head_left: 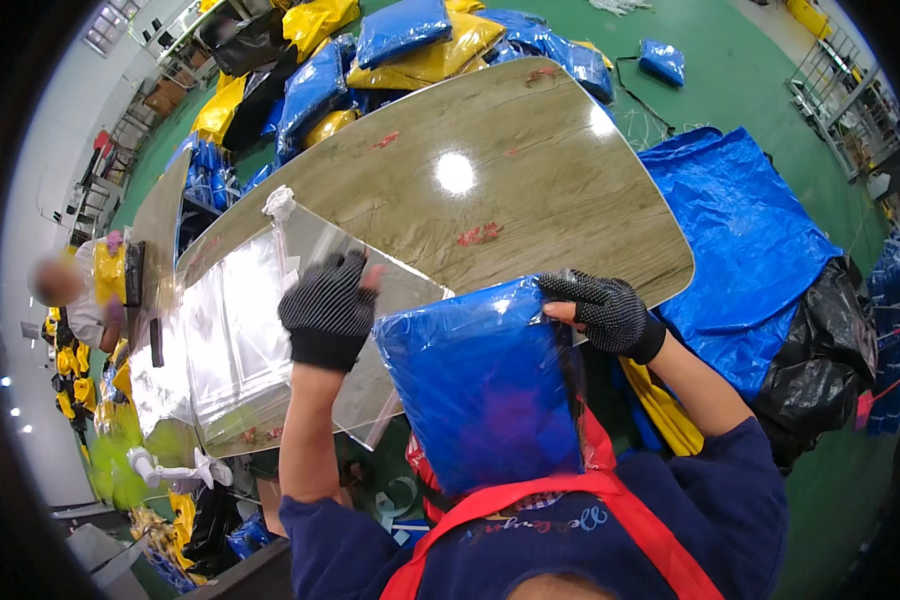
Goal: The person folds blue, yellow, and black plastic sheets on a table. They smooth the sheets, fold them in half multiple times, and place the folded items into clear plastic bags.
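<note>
A blue folded sheet packed in a clear plastic bag (480, 390) stands tilted against my front, just off the table's near edge. My right hand (605, 312), in a black dotted glove, pinches its top right corner between thumb and fingers. To the left of the package, my left hand (330, 308) in a matching glove hovers over a stack of flat clear plastic bags (240, 325). Its fingers are slightly bent and apart from the package, and I see nothing held in them. A crumpled white wad (279, 203) lies at the stack's far corner.
The glossy wood-patterned table (560, 190) has rounded corners. Blue and yellow packages (405, 35) are heaped beyond it. Blue sheeting (735, 230) and a black plastic bag (820, 360) lie at the right. A co-worker (95, 290) is at the far left, and a white clamp-like fixture (180, 467) at the near left.
</note>
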The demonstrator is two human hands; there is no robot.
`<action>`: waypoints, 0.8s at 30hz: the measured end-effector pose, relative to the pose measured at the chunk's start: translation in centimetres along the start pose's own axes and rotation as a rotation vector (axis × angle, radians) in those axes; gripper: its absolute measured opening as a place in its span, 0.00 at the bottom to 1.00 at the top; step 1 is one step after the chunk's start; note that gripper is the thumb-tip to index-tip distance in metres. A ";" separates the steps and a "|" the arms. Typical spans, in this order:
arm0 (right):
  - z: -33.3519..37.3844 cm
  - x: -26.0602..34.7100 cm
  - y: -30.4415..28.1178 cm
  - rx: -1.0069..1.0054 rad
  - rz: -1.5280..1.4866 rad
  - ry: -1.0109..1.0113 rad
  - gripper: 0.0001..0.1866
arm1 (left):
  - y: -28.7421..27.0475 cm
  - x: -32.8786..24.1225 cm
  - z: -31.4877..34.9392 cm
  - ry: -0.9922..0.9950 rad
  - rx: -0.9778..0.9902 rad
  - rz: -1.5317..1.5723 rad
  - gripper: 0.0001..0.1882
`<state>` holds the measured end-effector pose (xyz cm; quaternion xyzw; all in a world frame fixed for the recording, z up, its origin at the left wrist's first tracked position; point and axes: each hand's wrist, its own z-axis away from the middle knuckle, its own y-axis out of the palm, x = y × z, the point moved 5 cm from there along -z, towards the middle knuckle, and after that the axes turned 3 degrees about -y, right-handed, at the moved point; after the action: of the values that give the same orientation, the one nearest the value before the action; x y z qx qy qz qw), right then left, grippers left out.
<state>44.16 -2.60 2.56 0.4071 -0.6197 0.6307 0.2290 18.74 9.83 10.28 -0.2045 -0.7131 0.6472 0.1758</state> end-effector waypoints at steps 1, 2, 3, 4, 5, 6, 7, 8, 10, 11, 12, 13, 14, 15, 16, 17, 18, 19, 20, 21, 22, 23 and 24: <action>0.4 0.1 -0.2 -0.058 0.062 -0.126 0.21 | -0.6 -1.2 -1.2 0.004 -0.023 -0.080 0.24; 0.8 0.1 -0.3 -0.114 0.126 -0.251 0.21 | 0.1 -2.3 -1.4 0.204 -0.164 0.004 0.32; 1.3 0.5 -0.4 -0.163 0.185 -0.380 0.21 | 1.2 -3.7 -2.0 0.406 -0.067 0.094 0.38; 1.1 -0.3 -0.4 0.059 -0.219 0.344 0.20 | 4.9 -3.6 -2.2 0.286 0.454 0.240 0.38; 1.3 0.0 -0.5 0.078 -0.034 0.119 0.19 | 8.4 -3.1 -1.2 0.059 0.929 0.292 0.39; 1.8 0.0 -1.1 0.083 0.156 -0.136 0.19 | 10.9 -1.9 -0.3 0.041 0.919 0.486 0.39; 2.7 -0.3 -2.1 0.072 0.357 -0.378 0.18 | 10.4 -2.2 -0.2 0.049 0.862 0.453 0.40; 4.3 -2.6 -2.9 0.303 0.490 -0.287 0.18 | 10.2 -2.3 0.1 0.043 0.811 0.458 0.39; 1.8 0.8 -6.0 0.288 0.278 0.064 0.27 | 6.7 -3.9 0.4 0.020 0.666 0.293 0.38; -0.5 3.6 -6.3 0.223 0.071 0.320 0.31 | 6.4 -4.5 0.7 0.009 0.657 0.284 0.38; -1.6 4.6 -5.6 0.077 0.204 -0.045 0.39 | 5.1 -5.8 1.2 0.061 0.647 0.261 0.39; -2.4 4.8 -3.9 0.192 0.339 -0.052 0.43 | 3.9 -7.1 1.0 0.127 0.630 0.228 0.39; -2.7 4.6 -2.8 0.408 0.344 0.072 0.44 | 2.9 -8.0 0.8 0.195 0.613 0.194 0.39; -2.4 4.1 -2.0 0.624 0.332 0.190 0.45 | 2.3 -8.3 1.1 0.281 0.633 0.223 0.40; -2.1 3.9 -2.1 0.587 0.149 0.155 0.44 | 2.4 -7.7 1.5 0.281 0.641 0.318 0.38; -1.5 3.1 -2.5 0.542 -0.033 0.122 0.43 | 2.5 -6.8 1.8 0.287 0.650 0.414 0.37; -0.5 1.6 -3.0 0.490 -0.214 0.100 0.41 | 2.5 -6.1 2.1 0.232 0.656 0.493 0.35; 0.5 0.1 -3.7 0.403 -0.418 0.088 0.37 | 2.5 -5.3 2.2 0.193 0.673 0.570 0.33; 2.0 -1.9 -4.4 0.287 -0.622 0.084 0.34 | 0.7 -4.5 2.2 0.096 0.644 0.590 0.30; 3.8 -4.2 -4.9 0.154 -0.816 0.082 0.30 | 1.0 -1.7 1.9 -0.099 0.692 0.818 0.28; 6.2 -8.0 -6.1 0.017 -0.902 0.136 0.24 | 0.2 0.9 1.4 -0.207 0.629 0.959 0.28; 9.3 -12.3 -7.6 -0.128 -0.983 0.193 0.18 | -0.9 3.4 0.1 -0.253 0.500 1.049 0.28; 12.5 -16.0 -8.7 -0.293 -1.099 0.199 0.16 | -2.3 5.6 -1.2 -0.287 0.346 1.109 0.28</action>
<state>62.91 -10.12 -6.26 0.5720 -0.3733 0.3621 0.6343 14.44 13.60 12.63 -0.4252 -0.4007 0.7703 -0.2554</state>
